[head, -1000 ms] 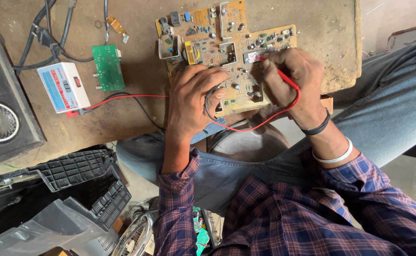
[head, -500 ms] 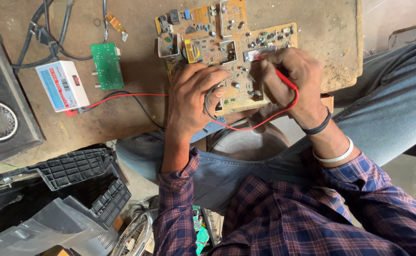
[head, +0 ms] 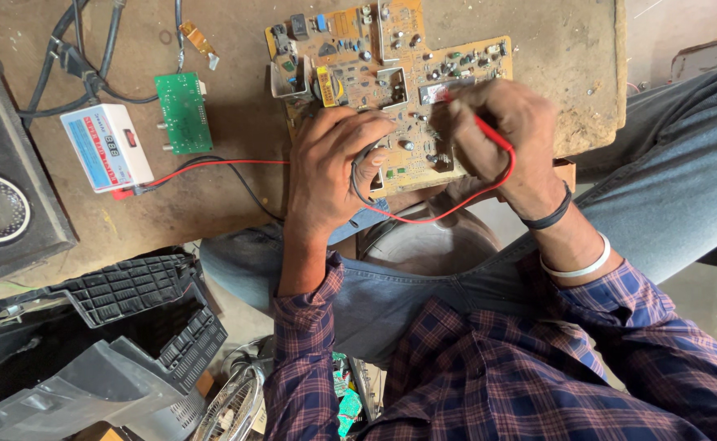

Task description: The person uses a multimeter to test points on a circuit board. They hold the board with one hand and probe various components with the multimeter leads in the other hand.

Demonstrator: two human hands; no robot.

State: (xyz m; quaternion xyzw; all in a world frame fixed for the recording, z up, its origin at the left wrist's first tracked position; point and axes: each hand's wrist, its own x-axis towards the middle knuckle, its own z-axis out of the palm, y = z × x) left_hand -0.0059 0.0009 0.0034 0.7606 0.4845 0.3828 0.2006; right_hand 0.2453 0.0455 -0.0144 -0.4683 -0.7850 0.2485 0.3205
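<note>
The board [head: 391, 82] lies flat at the near edge of the desk [head: 236, 196], its front corner hanging over the person's lap. The right hand [head: 501, 131] has its grip closed on a red probe [head: 489, 131], tip down among the parts near the board's middle. The left hand [head: 330, 167] rests on the board's near left side, fingers curled around a black lead [head: 358, 175]; whether a probe tip sits under them I cannot tell.

The parts stand crowded, so a small slip of the red tip could, I think, bridge two neighbouring pins and give a false reading or a short. The red lead [head: 211, 163] runs taut-looking across to the white meter [head: 105, 147], which sits loose on the desk beside a small green board [head: 181, 110]; a tug from either hand might drag the meter. The overhanging corner could tip the board if the left hand presses hard.
</note>
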